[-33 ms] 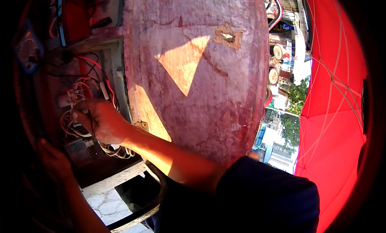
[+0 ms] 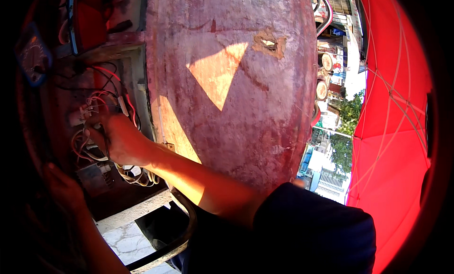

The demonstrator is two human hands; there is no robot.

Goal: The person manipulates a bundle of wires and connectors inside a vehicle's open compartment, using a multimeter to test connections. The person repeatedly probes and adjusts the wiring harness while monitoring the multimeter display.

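Note:
My right hand (image 2: 122, 138) reaches into a dark, open compartment (image 2: 100, 198), its fingers pinched round a thin black wire (image 2: 107, 144) beside a cluster of wires and terminals (image 2: 92, 104). Shadow hides the fingertips in part. A red wire (image 2: 126, 101) runs down past the knuckles, and a bundle of pale wires (image 2: 139, 177) hangs below the hand. Lower left, my left hand (image 2: 65, 189) is at the compartment's near side with fingers stretched out; nothing shows in it, though the area is very dark. A multimeter (image 2: 34, 56) with a blue rim stands at the far left.
A worn, purplish-red panel (image 2: 227, 141) with a ragged hole fills the middle. A dark curved tube (image 2: 189, 222) passes beneath my right forearm. Above the compartment is a dark red box (image 2: 90, 23). Red canopy fabric (image 2: 392, 156) spans the right side, with a street and trees beyond the panel.
My right hand has tilted very slightly at the wires. Its grip looks the same, and my left hand has stayed in place.

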